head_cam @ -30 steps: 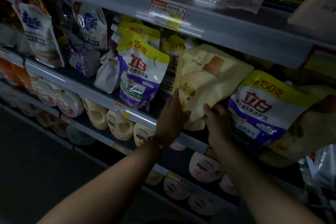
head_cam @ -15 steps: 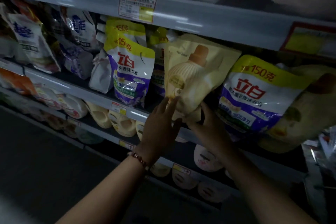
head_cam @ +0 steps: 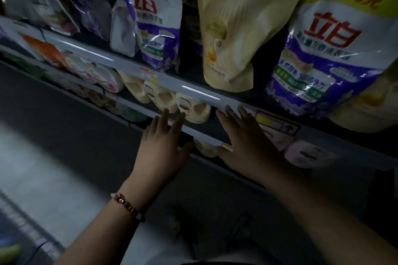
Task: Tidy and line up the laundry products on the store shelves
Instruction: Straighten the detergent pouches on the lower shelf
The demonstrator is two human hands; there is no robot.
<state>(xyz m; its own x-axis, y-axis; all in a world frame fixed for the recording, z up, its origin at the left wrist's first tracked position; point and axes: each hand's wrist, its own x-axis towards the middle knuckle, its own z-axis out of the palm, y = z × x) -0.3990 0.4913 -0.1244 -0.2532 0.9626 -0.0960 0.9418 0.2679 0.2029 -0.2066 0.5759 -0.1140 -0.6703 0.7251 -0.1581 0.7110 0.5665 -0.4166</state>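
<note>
— Where are the hands?
— Both spread flat, holding nothing: left hand (head_cam: 160, 153) and right hand (head_cam: 247, 142) just under the shelf edge (head_cam: 189, 89).
— And the products?
— One cream pouch (head_cam: 228, 34) stands at that edge between two purple pouches (head_cam: 158, 26), a dark gap on its left.

— Sleeves? 
— None showing. Both forearms bare from the lower frame edge up to the left hand (head_cam: 160, 155) and the right hand (head_cam: 247, 146).
— Anything worn? 
— A beaded bracelet (head_cam: 128, 205) round the left wrist, just behind the hand: reddish-brown rounded beads, a few catching light, one paler bead toward the outer end.
— Rings, a watch? 
— Too dim and blurred to tell on the fingers. 
— Nails? 
— Short, plain, as far as visible.
</note>
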